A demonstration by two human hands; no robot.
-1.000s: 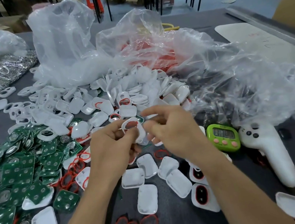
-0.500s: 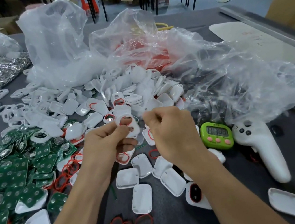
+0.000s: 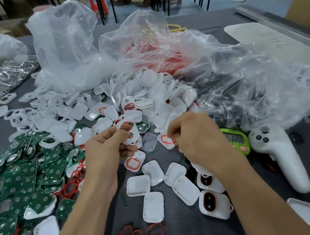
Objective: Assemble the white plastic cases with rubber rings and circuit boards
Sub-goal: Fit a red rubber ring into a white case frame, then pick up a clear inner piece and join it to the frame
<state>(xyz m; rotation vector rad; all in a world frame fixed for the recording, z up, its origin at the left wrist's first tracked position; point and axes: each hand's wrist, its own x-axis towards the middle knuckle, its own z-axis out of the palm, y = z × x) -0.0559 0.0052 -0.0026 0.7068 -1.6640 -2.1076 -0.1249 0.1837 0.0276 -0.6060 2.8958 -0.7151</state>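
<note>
Grey table (image 3: 186,234) lies under heaps of parts. Above it my left hand (image 3: 105,152) grips the white case (image 3: 131,135), its fingers clamped on the lower part, with the red rubber ring (image 3: 125,124) at the upper opening. My right hand (image 3: 197,139), back upward, is curled beside a second ring (image 3: 166,141); if it pinches it, I cannot tell. I think the ring must be pressed evenly into its groove, without twist. Green circuit boards (image 3: 20,182) lie at the left.

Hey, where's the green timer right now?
In the head view, the timer sits on the right, partly behind the right hand, just left of the white controller.
</note>
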